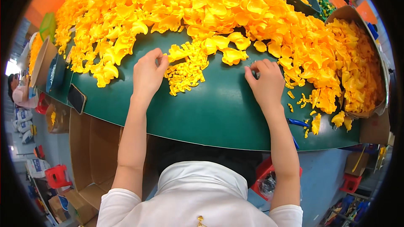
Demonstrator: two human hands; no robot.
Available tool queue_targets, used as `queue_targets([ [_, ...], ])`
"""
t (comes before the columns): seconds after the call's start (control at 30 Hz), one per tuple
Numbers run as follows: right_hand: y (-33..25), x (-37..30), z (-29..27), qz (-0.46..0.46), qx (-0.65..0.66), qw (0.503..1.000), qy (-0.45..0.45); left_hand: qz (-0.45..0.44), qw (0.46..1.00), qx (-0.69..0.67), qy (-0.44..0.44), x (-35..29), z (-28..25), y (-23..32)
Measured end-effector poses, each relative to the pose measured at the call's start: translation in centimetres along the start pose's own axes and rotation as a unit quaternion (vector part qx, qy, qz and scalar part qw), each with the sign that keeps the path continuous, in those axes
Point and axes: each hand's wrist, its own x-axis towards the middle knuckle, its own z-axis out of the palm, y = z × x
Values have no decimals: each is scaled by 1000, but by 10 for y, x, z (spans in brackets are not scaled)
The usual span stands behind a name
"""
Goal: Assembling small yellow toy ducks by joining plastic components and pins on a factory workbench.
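My left hand (148,73) is over the green table (202,117), its thumb and fingertips curled together at the left edge of a small heap of short yellow plastic pieces (185,75). Whatever those fingers hold, if anything, is too small or hidden to name. My right hand (267,80) is lowered to the table on the other side, thumb and fingers bent in a pinch. Tiny silvery bits (249,62) show by its fingertips, too small to identify. Between the hands, a few curved yellow plastic shells (233,56) lie just beyond the small heap.
A large mound of yellow plastic shells (210,4) covers the table's far side. At right stands a cardboard box (381,96) full of them. Blue-handled pliers (298,122) lie near my right forearm. A phone (77,99) sits at the left edge, above a cardboard box (94,151).
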Motion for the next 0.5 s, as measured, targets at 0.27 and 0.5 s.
queue_targets([
  [0.27,-4,-22,-24,130,292,944,-76,476,860,151,102,-2,-4,6],
  [0.5,-11,-47,-35,206,464,859,-69,559,821,98,66,7,-8,10],
])
